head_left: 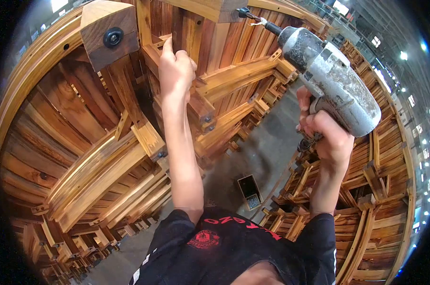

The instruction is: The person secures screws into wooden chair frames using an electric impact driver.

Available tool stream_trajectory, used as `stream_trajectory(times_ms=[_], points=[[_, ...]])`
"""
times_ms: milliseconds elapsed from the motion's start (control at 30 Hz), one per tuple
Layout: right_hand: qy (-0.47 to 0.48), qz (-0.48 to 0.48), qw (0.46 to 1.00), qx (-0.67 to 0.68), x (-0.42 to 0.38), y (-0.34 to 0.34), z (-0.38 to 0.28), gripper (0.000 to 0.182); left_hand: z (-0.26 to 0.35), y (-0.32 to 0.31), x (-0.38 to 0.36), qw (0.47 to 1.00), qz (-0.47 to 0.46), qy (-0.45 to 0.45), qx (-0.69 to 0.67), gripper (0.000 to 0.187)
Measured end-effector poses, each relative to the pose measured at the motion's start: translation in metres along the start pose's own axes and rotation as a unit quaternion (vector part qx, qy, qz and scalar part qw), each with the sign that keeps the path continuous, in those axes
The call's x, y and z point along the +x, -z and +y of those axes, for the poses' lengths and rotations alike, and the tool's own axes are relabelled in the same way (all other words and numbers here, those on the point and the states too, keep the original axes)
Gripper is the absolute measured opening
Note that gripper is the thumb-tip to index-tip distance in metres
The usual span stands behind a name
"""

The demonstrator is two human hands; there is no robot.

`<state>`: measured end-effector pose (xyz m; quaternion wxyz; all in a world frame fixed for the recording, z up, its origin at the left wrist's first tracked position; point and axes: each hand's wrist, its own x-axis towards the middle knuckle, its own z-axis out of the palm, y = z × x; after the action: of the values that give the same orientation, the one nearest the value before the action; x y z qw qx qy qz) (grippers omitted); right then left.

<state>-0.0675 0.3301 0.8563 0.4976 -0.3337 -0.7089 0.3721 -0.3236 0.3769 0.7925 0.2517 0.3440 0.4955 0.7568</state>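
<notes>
My left hand (176,66) gripped the reddish wooden slat (189,35) at top centre; my right hand (326,135) clenched the scuffed grey power drill (331,80), upper right. Keeping its bit square mattered.

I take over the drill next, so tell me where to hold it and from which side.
Take the power drill by its handle, where the right hand wraps it now, coming from below the body. The handle hangs under the heavy grey body, and the bit points up-left at the wood, so the front stays free.
</notes>
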Motion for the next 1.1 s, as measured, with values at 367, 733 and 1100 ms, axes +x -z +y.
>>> stream_trajectory(times_ms=[367, 733, 1100], points=[[0.001, -0.047, 0.998, 0.043, 0.007, 0.005, -0.005, 0.018, -0.005, 0.0, 0.001, 1.0, 0.003, -0.008, 0.028, 0.06], [0.04, -0.039, 0.998, 0.007, 0.007, 0.006, 0.001, 0.016, 0.003, -0.003, -0.006, 0.999, 0.032, 0.011, 0.021, 0.059], [-0.004, -0.031, 1.0, 0.001, 0.006, 0.004, -0.002, 0.036, 0.001, 0.0, -0.003, 0.999, -0.003, 0.017, 0.036, 0.061]])
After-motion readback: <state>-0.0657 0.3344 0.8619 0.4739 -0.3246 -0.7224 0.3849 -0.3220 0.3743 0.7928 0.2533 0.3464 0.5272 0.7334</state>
